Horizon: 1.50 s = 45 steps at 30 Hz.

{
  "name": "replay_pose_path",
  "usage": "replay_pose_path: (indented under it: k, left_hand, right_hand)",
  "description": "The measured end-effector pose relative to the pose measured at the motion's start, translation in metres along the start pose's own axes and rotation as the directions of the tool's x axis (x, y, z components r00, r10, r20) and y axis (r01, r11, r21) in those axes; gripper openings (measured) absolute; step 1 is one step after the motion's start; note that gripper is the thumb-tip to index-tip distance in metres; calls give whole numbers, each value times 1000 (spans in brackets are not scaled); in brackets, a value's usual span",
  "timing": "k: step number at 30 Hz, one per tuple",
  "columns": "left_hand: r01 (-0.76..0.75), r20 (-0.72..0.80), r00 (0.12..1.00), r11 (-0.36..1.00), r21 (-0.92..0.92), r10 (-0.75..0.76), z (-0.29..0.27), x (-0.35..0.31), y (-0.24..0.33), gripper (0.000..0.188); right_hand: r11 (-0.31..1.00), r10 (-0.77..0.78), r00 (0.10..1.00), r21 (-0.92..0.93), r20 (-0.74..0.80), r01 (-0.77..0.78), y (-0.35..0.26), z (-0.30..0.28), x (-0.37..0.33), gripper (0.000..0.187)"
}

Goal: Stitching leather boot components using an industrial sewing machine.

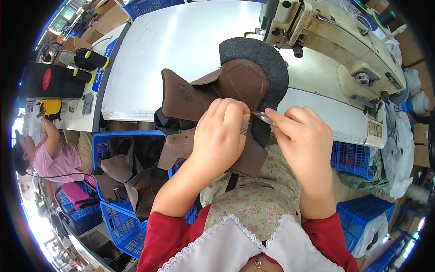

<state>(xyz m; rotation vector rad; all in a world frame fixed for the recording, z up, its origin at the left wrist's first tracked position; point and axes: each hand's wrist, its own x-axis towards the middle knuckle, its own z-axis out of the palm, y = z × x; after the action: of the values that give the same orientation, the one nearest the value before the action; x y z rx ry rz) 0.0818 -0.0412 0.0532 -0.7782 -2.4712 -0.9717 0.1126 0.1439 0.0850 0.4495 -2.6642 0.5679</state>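
A brown leather boot upper (244, 84) with pale stitching and a curved dark grey felt edge (274, 63) lies over the front of the white sewing table, its lower flaps hanging toward my lap. My left hand (222, 129) is closed on the upper near the felt seam, fingers bunched and a wide ring showing. Between the thumb and fingers of my right hand (301, 136) is a small silver tool with a pointed tip, which looks like thread snips (263, 118). Its tip meets the seam beside my left fingertips; the exact contact point is hidden.
An industrial sewing machine (344, 50) stands at the right of the white table (181, 31). Left of my lap, a blue crate (129, 135) holds more brown leather pieces (120, 167). Another blue crate (362, 213) sits at the lower right. A co-worker (59, 152) in pink works at far left.
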Motion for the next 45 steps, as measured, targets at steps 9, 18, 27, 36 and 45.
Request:
replay_pose_path:
  k: [9,18,27,36,45]
  left_hand:
    - [13,-18,1000,1000,-7,-13,-4,-1,-2,14]
    - [-120,-68,991,984,-129,112,-14,-5,18,16]
    - [-289,198,940,957,24,279,-27,-57,34,46]
    - [-33,-190,974,910,414,122,-1,-116,-12,72]
    - [157,-595,613,819,-552,-519,-83,-140,-27,57]
  right_hand:
    - [575,561,824,750,-72,-327,35,32,-4,30]
    - [-91,524,737,888,427,-450,19,63,14,28]
    - [-52,614,763,975,201,-215,10,78,7,27]
    - [-77,328,944,997,41,-17,-82,57,8,25]
    - [147,136,991,988,15,-35,-59,49,-10,13]
